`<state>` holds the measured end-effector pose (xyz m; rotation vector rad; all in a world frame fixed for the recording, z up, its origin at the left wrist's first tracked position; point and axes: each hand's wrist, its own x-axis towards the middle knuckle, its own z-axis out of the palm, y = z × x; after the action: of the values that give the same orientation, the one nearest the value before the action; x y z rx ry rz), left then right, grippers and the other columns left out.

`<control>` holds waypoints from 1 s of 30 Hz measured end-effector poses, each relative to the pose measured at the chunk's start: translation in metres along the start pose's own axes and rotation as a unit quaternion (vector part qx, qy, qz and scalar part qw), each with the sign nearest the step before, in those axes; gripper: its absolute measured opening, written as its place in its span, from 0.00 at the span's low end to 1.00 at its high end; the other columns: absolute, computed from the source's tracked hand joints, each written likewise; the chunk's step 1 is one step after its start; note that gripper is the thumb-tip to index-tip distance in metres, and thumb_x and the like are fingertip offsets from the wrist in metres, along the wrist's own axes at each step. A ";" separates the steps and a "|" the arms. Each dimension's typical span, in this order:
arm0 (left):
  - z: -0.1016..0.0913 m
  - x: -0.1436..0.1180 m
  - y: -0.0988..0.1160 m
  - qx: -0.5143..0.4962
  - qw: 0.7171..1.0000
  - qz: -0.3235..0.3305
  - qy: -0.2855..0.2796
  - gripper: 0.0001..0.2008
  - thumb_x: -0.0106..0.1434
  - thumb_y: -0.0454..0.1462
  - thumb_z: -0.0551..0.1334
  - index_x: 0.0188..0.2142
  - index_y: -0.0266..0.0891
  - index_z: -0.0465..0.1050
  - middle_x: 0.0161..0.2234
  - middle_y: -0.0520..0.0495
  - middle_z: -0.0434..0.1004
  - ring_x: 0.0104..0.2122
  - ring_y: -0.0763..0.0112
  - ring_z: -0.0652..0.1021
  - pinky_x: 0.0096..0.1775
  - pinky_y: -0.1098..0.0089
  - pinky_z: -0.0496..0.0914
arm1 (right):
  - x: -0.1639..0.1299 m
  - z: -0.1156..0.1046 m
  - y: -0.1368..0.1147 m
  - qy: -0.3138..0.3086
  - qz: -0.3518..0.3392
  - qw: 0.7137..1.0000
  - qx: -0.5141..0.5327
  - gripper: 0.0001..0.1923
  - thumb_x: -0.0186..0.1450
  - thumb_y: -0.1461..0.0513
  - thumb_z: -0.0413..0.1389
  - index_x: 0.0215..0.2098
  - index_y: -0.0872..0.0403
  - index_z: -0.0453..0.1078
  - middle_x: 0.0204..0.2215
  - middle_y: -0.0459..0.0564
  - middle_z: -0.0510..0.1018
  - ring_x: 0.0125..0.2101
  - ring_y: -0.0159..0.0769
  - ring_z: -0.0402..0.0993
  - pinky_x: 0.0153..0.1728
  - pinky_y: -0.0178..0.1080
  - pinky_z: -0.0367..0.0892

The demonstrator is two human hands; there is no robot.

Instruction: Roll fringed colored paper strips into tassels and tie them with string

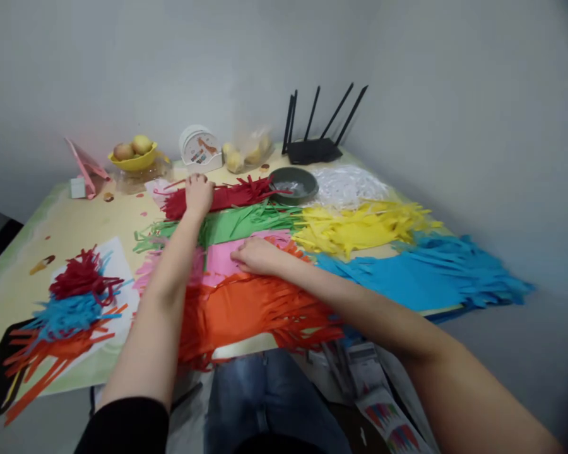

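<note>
My left hand (199, 191) reaches to the far side, its fingers bent over a strip of dark red fringed paper (230, 197). Closer to me, my right hand (255, 255) has its fingers curled together at the pink fringed paper (220, 258); its fingertips are partly hidden. Between the red and the pink lies green fringed paper (231, 226). Orange fringed paper (236, 309) spreads along the near table edge beneath my forearms. Yellow fringed paper (360, 230) and blue fringed paper (407, 277) lie on the right.
Behind the paper stand a dark bowl (307, 195), white shredded strips (350, 186), a black router (315, 151), a yellow fruit basket (132, 162) and a pink stand (88, 170). Cut red strips (82, 275), blue strips (69, 315) and orange strips (71, 347) sit at the left.
</note>
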<state>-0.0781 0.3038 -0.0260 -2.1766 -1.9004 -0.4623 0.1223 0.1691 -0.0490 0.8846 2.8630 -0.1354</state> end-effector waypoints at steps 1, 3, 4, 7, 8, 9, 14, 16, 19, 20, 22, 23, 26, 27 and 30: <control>0.013 0.005 0.009 -0.001 1.000 -0.001 -0.014 0.18 0.69 0.34 0.52 0.46 0.38 0.81 0.51 0.33 0.76 0.60 0.46 0.66 0.60 0.46 0.56 | 0.001 0.000 0.000 0.002 0.000 1.000 -0.002 0.17 0.69 0.63 0.52 0.52 0.57 0.76 0.44 0.62 0.83 0.46 0.51 0.80 0.44 0.45 0.66; 0.032 0.012 0.019 -0.009 1.000 0.001 -0.028 0.18 0.68 0.32 0.52 0.45 0.35 0.82 0.49 0.30 0.77 0.58 0.45 0.69 0.59 0.45 0.57 | 0.002 0.002 0.000 0.007 0.000 1.000 -0.002 0.16 0.70 0.63 0.51 0.50 0.56 0.77 0.43 0.61 0.83 0.46 0.49 0.80 0.44 0.44 0.66; 0.039 0.014 0.021 -0.014 0.999 0.002 -0.033 0.18 0.68 0.32 0.52 0.45 0.35 0.82 0.48 0.29 0.77 0.57 0.45 0.69 0.59 0.44 0.57 | 0.002 0.003 0.001 0.009 -0.001 1.000 -0.001 0.16 0.70 0.63 0.51 0.50 0.56 0.77 0.43 0.61 0.83 0.46 0.48 0.80 0.44 0.43 0.66; 0.041 0.020 0.024 -0.037 0.998 0.015 -0.049 0.17 0.66 0.32 0.56 0.49 0.36 0.80 0.52 0.29 0.76 0.59 0.45 0.68 0.61 0.42 0.55 | 0.002 0.005 0.004 0.017 -0.003 1.000 0.008 0.16 0.70 0.62 0.51 0.52 0.55 0.75 0.44 0.60 0.82 0.46 0.47 0.79 0.44 0.44 0.65; 0.036 0.020 0.025 -0.048 0.997 0.021 -0.052 0.18 0.65 0.33 0.57 0.52 0.37 0.78 0.55 0.31 0.74 0.60 0.45 0.67 0.62 0.42 0.54 | 0.001 0.006 0.005 0.019 -0.003 1.000 0.013 0.16 0.71 0.62 0.51 0.53 0.54 0.75 0.45 0.60 0.82 0.46 0.47 0.79 0.44 0.44 0.65; 0.030 0.017 0.026 -0.059 0.996 0.026 -0.054 0.20 0.65 0.33 0.58 0.55 0.38 0.76 0.59 0.32 0.72 0.62 0.46 0.65 0.64 0.43 0.53 | 0.001 0.006 0.006 0.020 -0.002 1.000 0.020 0.16 0.71 0.62 0.50 0.52 0.54 0.75 0.46 0.60 0.81 0.46 0.47 0.79 0.44 0.44 0.65; -0.018 -0.052 0.026 -0.134 0.981 0.065 -0.124 0.17 0.70 0.39 0.53 0.49 0.35 0.77 0.50 0.37 0.79 0.51 0.58 0.77 0.56 0.60 0.68 | 0.000 0.005 0.014 0.022 0.024 0.997 0.070 0.13 0.70 0.63 0.51 0.48 0.56 0.76 0.46 0.58 0.82 0.45 0.42 0.79 0.42 0.38 0.63; -0.034 -0.100 0.023 -0.163 0.963 0.093 -0.195 0.15 0.68 0.43 0.57 0.42 0.39 0.80 0.40 0.44 0.83 0.40 0.64 0.81 0.45 0.67 0.73 | 0.000 0.003 0.015 0.020 0.042 0.995 0.089 0.13 0.69 0.62 0.53 0.48 0.56 0.76 0.45 0.57 0.82 0.45 0.41 0.78 0.40 0.36 0.62; -0.045 -0.161 0.019 -0.170 0.944 0.106 -0.263 0.16 0.64 0.46 0.61 0.44 0.38 0.79 0.41 0.43 0.83 0.37 0.63 0.81 0.41 0.68 0.75 | -0.001 0.000 0.013 0.014 0.063 0.992 0.105 0.12 0.68 0.63 0.54 0.48 0.55 0.76 0.44 0.56 0.83 0.43 0.40 0.78 0.36 0.35 0.59; -0.045 -0.175 0.018 -0.165 0.943 0.104 -0.269 0.18 0.63 0.45 0.62 0.47 0.37 0.79 0.43 0.41 0.83 0.39 0.61 0.81 0.43 0.66 0.75 | -0.002 -0.001 0.012 0.013 0.068 0.992 0.107 0.13 0.68 0.63 0.54 0.48 0.55 0.75 0.44 0.56 0.83 0.42 0.40 0.78 0.35 0.35 0.58; -0.042 -0.191 0.019 -0.152 0.946 0.100 -0.267 0.19 0.62 0.43 0.63 0.48 0.35 0.78 0.46 0.37 0.80 0.45 0.57 0.80 0.49 0.62 0.74 | -0.003 -0.004 0.012 0.010 0.071 0.991 0.110 0.13 0.68 0.63 0.54 0.48 0.55 0.75 0.45 0.56 0.83 0.41 0.39 0.78 0.34 0.35 0.57; -0.040 -0.194 0.020 -0.147 0.948 0.101 -0.263 0.18 0.62 0.42 0.63 0.48 0.35 0.78 0.46 0.35 0.80 0.47 0.55 0.79 0.52 0.60 0.72 | -0.004 -0.006 0.012 0.008 0.072 0.991 0.110 0.13 0.68 0.63 0.54 0.48 0.55 0.76 0.44 0.56 0.83 0.40 0.38 0.77 0.33 0.35 0.57; -0.033 -0.196 0.024 -0.134 0.953 0.102 -0.252 0.16 0.62 0.40 0.62 0.47 0.35 0.79 0.48 0.34 0.77 0.51 0.52 0.77 0.57 0.56 0.69 | -0.006 -0.011 0.011 -0.003 0.071 0.991 0.112 0.12 0.68 0.63 0.55 0.46 0.57 0.77 0.42 0.56 0.84 0.38 0.37 0.77 0.33 0.35 0.57; -0.032 -0.196 0.025 -0.132 0.954 0.101 -0.249 0.16 0.62 0.39 0.61 0.46 0.35 0.79 0.48 0.34 0.77 0.51 0.53 0.76 0.57 0.56 0.69 | -0.008 -0.013 0.010 -0.004 0.072 0.991 0.112 0.12 0.68 0.64 0.54 0.45 0.58 0.78 0.41 0.57 0.84 0.37 0.38 0.77 0.33 0.35 0.57; -0.030 -0.196 0.027 -0.131 0.956 0.096 -0.243 0.15 0.62 0.37 0.58 0.45 0.35 0.79 0.47 0.36 0.78 0.49 0.55 0.77 0.56 0.58 0.70 | -0.012 -0.019 0.003 0.021 0.066 0.991 0.114 0.14 0.70 0.63 0.53 0.49 0.59 0.76 0.46 0.59 0.83 0.44 0.40 0.77 0.38 0.35 0.60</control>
<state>-0.0773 0.1084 -0.0695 -2.8309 -1.9012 -0.1554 0.1315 0.1670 -0.0287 1.1274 2.8554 -0.4428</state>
